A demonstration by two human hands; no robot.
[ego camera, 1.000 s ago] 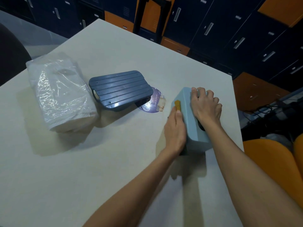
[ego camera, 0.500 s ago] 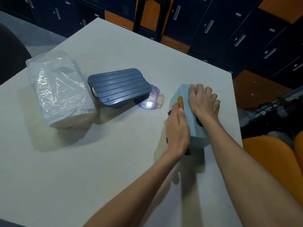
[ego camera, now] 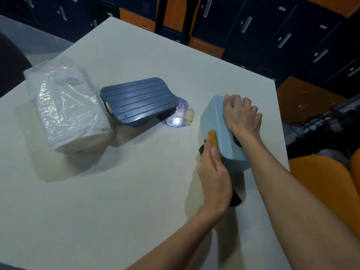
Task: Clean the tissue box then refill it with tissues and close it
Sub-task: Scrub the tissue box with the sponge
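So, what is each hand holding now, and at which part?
Right hand presses on the top of the light blue tissue box. Left hand holds a black-handled tool with a yellow tip by its handle, against the box's side.

right hand (ego camera: 241, 115) covers tissue box (ego camera: 218, 121) top | dark tool under left hand (ego camera: 214, 176) mostly hidden | disc (ego camera: 176, 118) partly under lid (ego camera: 138, 101)

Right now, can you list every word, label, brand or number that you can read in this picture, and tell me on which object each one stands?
No text can be read with certainty.
Round purple disc beside the dark blue lid: a short line of small print, too blurred and washed by glare to read.
Light blue tissue box: no print visible.
Tissue pack in clear plastic: no print visible.
Lockers behind the table: no readable numbers.
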